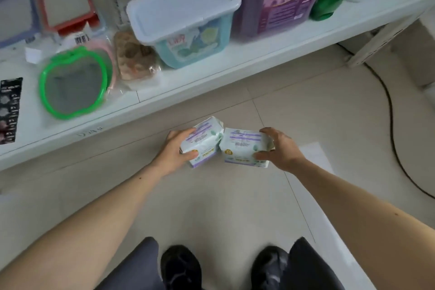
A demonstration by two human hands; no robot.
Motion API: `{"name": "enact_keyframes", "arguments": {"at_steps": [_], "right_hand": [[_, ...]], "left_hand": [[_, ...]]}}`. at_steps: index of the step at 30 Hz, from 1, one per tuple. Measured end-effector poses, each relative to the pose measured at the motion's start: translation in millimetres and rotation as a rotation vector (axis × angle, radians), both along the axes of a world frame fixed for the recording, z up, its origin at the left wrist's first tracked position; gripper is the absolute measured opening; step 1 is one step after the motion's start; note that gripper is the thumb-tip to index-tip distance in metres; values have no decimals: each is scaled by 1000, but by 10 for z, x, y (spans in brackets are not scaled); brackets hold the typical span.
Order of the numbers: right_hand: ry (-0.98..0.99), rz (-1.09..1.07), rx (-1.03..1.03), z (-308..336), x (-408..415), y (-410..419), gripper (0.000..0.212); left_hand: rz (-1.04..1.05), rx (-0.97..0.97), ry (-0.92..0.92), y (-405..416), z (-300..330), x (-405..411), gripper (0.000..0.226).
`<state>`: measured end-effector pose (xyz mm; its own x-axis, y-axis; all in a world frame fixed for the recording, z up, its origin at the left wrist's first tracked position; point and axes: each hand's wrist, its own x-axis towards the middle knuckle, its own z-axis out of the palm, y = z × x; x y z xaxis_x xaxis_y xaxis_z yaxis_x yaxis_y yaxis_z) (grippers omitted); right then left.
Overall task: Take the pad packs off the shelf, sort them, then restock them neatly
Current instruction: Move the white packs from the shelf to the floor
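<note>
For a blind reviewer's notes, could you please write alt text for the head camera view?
A person holds two pad packs side by side above a tiled floor, the left hand gripping the left pack and the right hand the right pack. Behind them a white shelf carries mirrors, a lidded tub and a purple jug.

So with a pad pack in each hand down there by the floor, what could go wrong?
The left hand and right hand each grip a soft white-and-purple pad pack, left one, right one, by the ends; either could slip onto the tiled floor. Lifting them back, an arm might knock the green-framed mirror near the white shelf edge.
</note>
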<state>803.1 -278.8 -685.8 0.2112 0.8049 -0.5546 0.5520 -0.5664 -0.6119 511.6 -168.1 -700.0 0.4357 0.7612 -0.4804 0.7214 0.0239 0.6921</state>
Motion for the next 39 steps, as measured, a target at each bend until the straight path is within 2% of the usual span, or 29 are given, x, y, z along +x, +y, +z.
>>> {"name": "enact_keyframes", "arguments": {"at_steps": [6,12,15,19,22,26,31,39], "right_hand": [[-12,79,83,-870,124,378,70],[35,124,148,-1275,269,563,69],[77,123,167,-1293,292,584,69],[81,201,163,-1261,214,498,65],[69,256,159,-1275,44,522,69],[5,263,199,-1340,-293,702,85],[-19,272,200,-1383,-534,812,105],[-61,302,148,-1375,-517,805,112]], "left_hand": [[-73,109,-27,450,-872,4,65],[-100,234,-59,772,-1325,44,67],[-87,230,-42,823,-1332,59,63],[-27,125,13,744,-1252,74,54],[48,43,-57,649,-1212,142,47],[153,-36,-143,612,-1168,232,63],[204,-101,-124,575,-1185,242,77],[233,-114,-95,613,-1221,235,84]]}}
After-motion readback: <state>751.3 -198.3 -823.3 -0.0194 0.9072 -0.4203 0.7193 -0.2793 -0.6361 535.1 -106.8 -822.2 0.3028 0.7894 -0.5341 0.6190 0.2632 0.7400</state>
